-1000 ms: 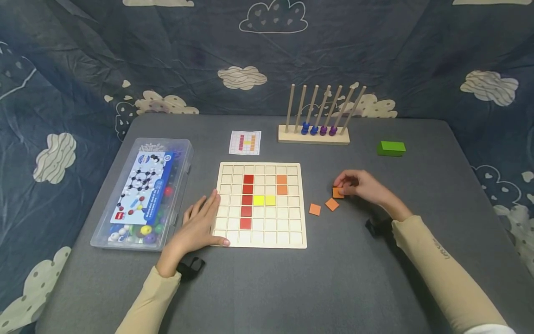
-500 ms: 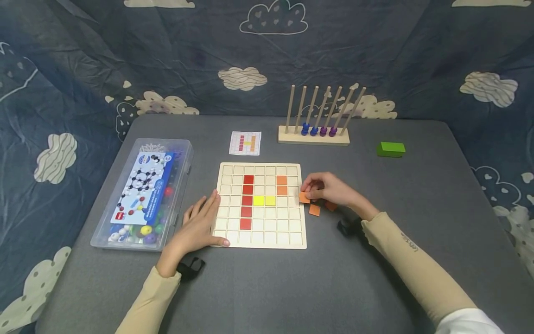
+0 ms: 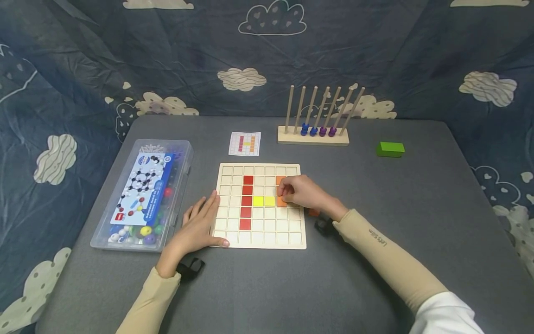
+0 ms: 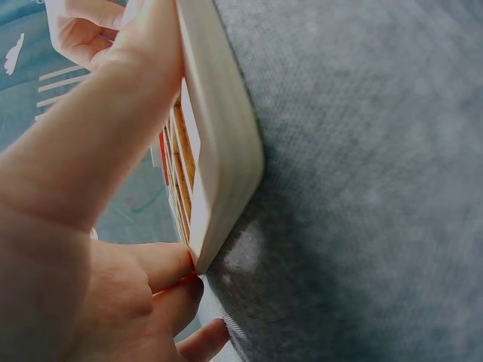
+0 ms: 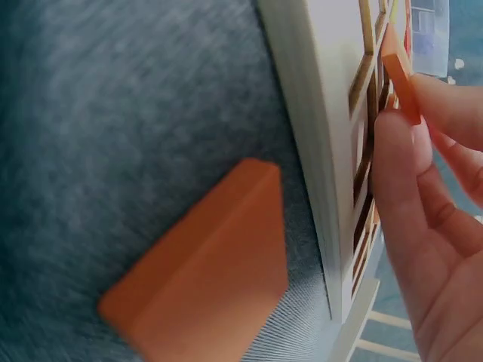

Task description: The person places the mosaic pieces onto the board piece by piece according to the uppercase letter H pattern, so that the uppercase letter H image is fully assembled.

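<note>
My right hand [image 3: 306,191] is over the right part of a wooden grid board [image 3: 267,237], pinching an orange square tile [image 5: 401,79] between thumb and fingers. In the right wrist view that tile stands tilted at the grid; from the head it covers the cell right of two yellow tiles [image 3: 264,201]. A column of red tiles [image 3: 246,212] fills cells farther left. Above the pinched tile, other orange [image 3: 280,180] shows partly behind the fingers. My left hand [image 3: 196,225] rests at the board's left edge with fingers extended, its thumb at the near left corner.
A loose orange tile [image 5: 219,256] lies beside the board's right edge, mostly hidden under the right wrist. A clear plastic box [image 3: 178,204] of beads stands left. Behind the board are a pattern card [image 3: 244,144] and a peg stand [image 3: 288,136]; a green block [image 3: 390,149] sits back right.
The right hand picked an orange tile off the table right of the board and carried it left onto the grid, near the yellow tiles. The left hand stays in place.
</note>
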`<control>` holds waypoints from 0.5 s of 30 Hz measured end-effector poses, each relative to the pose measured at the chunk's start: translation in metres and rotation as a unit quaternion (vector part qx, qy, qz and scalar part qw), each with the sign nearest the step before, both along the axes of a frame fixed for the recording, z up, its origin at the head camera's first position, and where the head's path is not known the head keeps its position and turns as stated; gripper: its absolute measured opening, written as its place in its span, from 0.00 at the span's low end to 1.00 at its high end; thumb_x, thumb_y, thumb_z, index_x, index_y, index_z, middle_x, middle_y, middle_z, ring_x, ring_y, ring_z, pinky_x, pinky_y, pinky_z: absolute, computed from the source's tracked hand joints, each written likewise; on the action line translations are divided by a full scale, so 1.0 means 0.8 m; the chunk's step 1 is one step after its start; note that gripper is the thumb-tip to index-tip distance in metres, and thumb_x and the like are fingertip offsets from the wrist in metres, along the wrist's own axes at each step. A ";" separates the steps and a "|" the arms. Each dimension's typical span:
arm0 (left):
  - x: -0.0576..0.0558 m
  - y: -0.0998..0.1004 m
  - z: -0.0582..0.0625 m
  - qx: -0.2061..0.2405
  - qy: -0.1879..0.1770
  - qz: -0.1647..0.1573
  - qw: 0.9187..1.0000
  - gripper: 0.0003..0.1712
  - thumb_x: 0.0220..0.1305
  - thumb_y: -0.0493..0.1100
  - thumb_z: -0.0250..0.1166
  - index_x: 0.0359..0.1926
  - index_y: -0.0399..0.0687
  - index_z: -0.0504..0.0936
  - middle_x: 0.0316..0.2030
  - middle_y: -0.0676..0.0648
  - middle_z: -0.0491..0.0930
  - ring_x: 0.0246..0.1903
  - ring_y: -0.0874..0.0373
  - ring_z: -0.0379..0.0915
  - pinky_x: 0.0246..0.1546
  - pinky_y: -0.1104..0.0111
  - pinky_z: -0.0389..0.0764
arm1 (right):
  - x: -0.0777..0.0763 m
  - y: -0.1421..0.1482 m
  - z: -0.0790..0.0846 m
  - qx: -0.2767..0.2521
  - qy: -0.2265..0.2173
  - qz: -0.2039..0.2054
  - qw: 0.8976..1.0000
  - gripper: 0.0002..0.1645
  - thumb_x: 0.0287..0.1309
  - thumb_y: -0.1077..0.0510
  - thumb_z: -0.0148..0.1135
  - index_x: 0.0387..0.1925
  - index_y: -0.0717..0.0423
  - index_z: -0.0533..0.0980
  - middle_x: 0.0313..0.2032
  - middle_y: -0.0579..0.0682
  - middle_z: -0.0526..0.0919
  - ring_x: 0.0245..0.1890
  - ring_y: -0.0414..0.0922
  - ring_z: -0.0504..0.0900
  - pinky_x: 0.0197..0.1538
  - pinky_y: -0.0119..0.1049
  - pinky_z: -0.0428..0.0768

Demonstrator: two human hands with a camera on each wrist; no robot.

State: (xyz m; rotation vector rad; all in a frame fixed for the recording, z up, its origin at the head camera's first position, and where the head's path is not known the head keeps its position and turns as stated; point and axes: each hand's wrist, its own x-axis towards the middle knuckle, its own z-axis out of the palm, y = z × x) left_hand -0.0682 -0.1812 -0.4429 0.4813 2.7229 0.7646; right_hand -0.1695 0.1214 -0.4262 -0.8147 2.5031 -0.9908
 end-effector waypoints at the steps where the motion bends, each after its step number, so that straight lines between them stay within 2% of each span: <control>1: 0.000 0.000 0.000 -0.001 0.000 0.000 1.000 0.69 0.42 0.57 0.77 0.72 0.30 0.44 0.74 0.36 0.37 0.69 0.32 0.35 0.61 0.38 0.37 | 0.001 -0.001 0.000 0.009 0.012 0.000 1.000 0.07 0.51 0.70 0.65 0.28 0.56 0.78 0.23 0.45 0.76 0.25 0.40 0.73 0.31 0.34 0.72; 5: 0.000 -0.001 0.000 -0.002 0.002 -0.001 1.000 0.69 0.42 0.57 0.77 0.72 0.30 0.44 0.74 0.36 0.37 0.69 0.32 0.35 0.61 0.38 0.38 | 0.002 -0.003 -0.001 0.028 0.044 0.003 0.999 0.08 0.51 0.70 0.64 0.27 0.55 0.78 0.22 0.44 0.75 0.24 0.40 0.72 0.30 0.34 0.71; 8: 0.000 -0.001 -0.001 -0.002 0.004 -0.003 1.000 0.70 0.42 0.58 0.77 0.72 0.30 0.44 0.74 0.36 0.37 0.69 0.33 0.35 0.61 0.38 0.38 | 0.001 -0.001 -0.001 0.021 0.040 0.003 0.999 0.07 0.52 0.69 0.65 0.28 0.55 0.78 0.22 0.44 0.75 0.24 0.40 0.72 0.30 0.34 0.71; 11: 0.000 -0.001 -0.001 0.000 0.007 -0.005 1.000 0.69 0.43 0.58 0.77 0.72 0.30 0.43 0.74 0.36 0.37 0.69 0.33 0.35 0.61 0.38 0.38 | -0.001 0.008 0.000 0.001 0.013 -0.007 1.000 0.06 0.53 0.68 0.65 0.29 0.56 0.79 0.24 0.45 0.77 0.25 0.41 0.73 0.31 0.34 0.72; 15: -0.001 -0.001 -0.001 -0.001 0.005 -0.006 1.000 0.69 0.43 0.58 0.76 0.73 0.30 0.44 0.74 0.36 0.37 0.69 0.33 0.34 0.61 0.38 0.38 | -0.007 0.032 0.003 -0.050 -0.046 -0.017 0.998 0.04 0.56 0.68 0.63 0.34 0.59 0.79 0.28 0.48 0.80 0.28 0.44 0.75 0.33 0.35 0.73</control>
